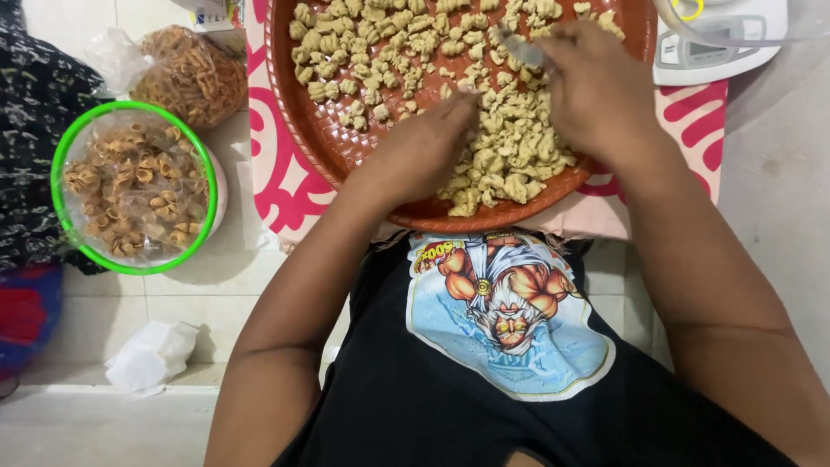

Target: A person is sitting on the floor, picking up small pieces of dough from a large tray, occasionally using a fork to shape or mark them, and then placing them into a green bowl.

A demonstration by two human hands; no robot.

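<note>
A large round brown tray [324,138] holds many small pale dough pieces [510,151], some ridged and curled. My left hand [424,147] rests on the tray with fingers bent, its fingertips at a dough piece near the middle. My right hand [596,86] is over the right side of the tray, fingers closed around a small grey tool [519,47] that pokes out to the left above the dough.
A green-rimmed bowl [60,207] of browned shell snacks under plastic sits at left. Behind it lies a clear bag of fried snacks [194,78]. A white kitchen scale [726,43] stands at top right. A pink-patterned cloth [277,190] lies under the tray. Crumpled tissue [151,355] lies on the tiled floor.
</note>
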